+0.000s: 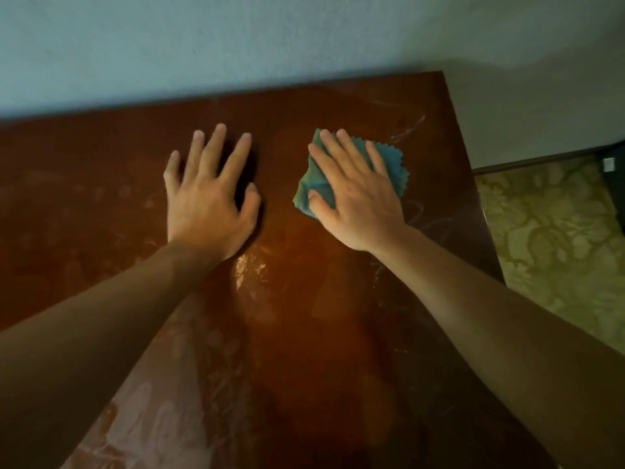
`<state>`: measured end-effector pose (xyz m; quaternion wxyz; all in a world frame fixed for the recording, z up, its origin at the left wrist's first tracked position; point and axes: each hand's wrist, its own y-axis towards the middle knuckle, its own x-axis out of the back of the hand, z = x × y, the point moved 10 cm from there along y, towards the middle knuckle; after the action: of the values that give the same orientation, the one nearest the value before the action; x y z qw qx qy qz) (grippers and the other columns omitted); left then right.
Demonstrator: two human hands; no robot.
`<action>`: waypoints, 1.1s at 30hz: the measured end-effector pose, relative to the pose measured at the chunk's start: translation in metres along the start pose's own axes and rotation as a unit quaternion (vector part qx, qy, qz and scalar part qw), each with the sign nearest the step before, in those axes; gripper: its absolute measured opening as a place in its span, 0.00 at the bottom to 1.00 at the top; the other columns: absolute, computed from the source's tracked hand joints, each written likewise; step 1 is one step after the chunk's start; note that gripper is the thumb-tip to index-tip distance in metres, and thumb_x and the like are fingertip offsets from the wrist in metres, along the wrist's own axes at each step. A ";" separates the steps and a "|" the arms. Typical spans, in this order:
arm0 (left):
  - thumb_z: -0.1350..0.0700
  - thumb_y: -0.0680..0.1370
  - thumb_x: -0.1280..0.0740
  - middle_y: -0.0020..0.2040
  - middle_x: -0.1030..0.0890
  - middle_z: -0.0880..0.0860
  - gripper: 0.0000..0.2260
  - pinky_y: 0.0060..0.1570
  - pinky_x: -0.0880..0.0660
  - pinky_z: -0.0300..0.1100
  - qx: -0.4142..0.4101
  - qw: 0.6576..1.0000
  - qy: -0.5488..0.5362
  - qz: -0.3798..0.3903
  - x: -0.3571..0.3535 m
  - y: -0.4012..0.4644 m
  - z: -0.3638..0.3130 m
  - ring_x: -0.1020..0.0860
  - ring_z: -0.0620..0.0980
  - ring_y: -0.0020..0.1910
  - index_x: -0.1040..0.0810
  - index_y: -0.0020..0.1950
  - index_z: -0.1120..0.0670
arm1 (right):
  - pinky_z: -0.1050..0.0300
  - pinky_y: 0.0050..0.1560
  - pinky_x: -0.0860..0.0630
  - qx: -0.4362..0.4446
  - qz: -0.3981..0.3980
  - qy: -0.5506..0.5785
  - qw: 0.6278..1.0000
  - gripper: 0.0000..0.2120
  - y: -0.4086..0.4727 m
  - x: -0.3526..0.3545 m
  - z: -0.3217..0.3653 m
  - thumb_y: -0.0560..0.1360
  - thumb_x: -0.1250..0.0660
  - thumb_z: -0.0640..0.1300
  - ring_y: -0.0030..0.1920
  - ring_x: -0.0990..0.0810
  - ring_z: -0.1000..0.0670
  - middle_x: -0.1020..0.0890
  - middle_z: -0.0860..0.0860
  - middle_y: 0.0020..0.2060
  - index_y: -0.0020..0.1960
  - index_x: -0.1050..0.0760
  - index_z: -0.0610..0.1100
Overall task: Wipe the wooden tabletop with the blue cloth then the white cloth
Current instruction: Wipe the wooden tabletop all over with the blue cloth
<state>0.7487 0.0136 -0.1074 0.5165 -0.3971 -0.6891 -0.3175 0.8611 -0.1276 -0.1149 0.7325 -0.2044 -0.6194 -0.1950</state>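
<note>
Head view: small blue-green cloth with pinked zigzag edges (pixel 392 164) lies crumpled on the glossy reddish-brown wooden tabletop (pixel 304 333), far right part, well in from the right edge. Right hand (pixel 355 198) flat on top of it, fingers straight and spread, thumb pressing the cloth's near-left corner. Left hand (pixel 209 194) just left of the cloth, apart from it, palm down on bare wood, fingers wide, holding nothing. Tabletop shows pale smears and streaks, one bright glare patch near the left wrist. No readable writing or labels. Pale wall (pixel 236 38) behind; yellow-green patterned floor (pixel 558 238) at right.
</note>
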 end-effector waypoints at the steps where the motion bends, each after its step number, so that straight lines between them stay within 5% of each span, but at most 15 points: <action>1: 0.43 0.81 0.47 0.82 0.43 0.56 0.29 0.77 0.53 0.61 -0.018 1.000 0.007 0.004 -0.001 0.001 -0.010 0.48 0.58 0.81 0.42 0.82 0.48 | 0.41 0.82 0.52 -0.001 0.000 -0.009 1.000 0.34 0.008 0.001 -0.005 0.81 0.53 0.60 0.83 0.47 0.46 0.42 0.47 0.82 0.82 0.42 0.45; 9: 0.39 0.82 0.53 0.83 0.48 0.51 0.29 0.77 0.59 0.65 -0.016 0.998 0.013 0.058 -0.033 -0.001 -0.049 0.55 0.55 0.82 0.45 0.82 0.45 | 0.42 0.82 0.57 -0.054 0.018 -0.017 0.998 0.32 0.066 0.004 -0.054 0.83 0.53 0.59 0.83 0.53 0.47 0.48 0.48 0.84 0.84 0.49 0.47; 16: 0.39 0.82 0.52 0.83 0.46 0.52 0.28 0.77 0.57 0.65 -0.010 0.998 0.015 0.054 -0.031 -0.001 -0.049 0.53 0.55 0.82 0.42 0.82 0.46 | 0.40 0.82 0.52 -0.040 -0.013 0.003 0.999 0.33 0.004 0.003 -0.031 0.82 0.51 0.60 0.83 0.46 0.45 0.41 0.46 0.82 0.82 0.42 0.45; 27: 0.40 0.82 0.49 0.82 0.42 0.53 0.28 0.77 0.54 0.66 -0.009 0.999 0.002 0.044 -0.027 -0.002 -0.052 0.50 0.57 0.82 0.38 0.81 0.47 | 0.39 0.82 0.55 -0.091 0.011 -0.006 0.996 0.34 0.053 0.012 -0.088 0.82 0.53 0.60 0.83 0.51 0.45 0.47 0.46 0.83 0.83 0.47 0.45; 33: 0.41 0.82 0.48 0.82 0.41 0.53 0.27 0.76 0.53 0.66 -0.010 0.999 0.007 0.038 -0.028 -0.001 -0.051 0.49 0.57 0.82 0.38 0.80 0.47 | 0.39 0.82 0.54 -0.035 0.015 -0.014 0.999 0.34 0.013 0.008 -0.076 0.82 0.54 0.62 0.83 0.49 0.44 0.44 0.46 0.83 0.83 0.45 0.45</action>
<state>0.7758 -0.0360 -0.1205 0.5289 -0.4261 -0.6665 -0.3075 0.9324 -0.1579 -0.1196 0.7192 -0.2421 -0.6190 -0.2024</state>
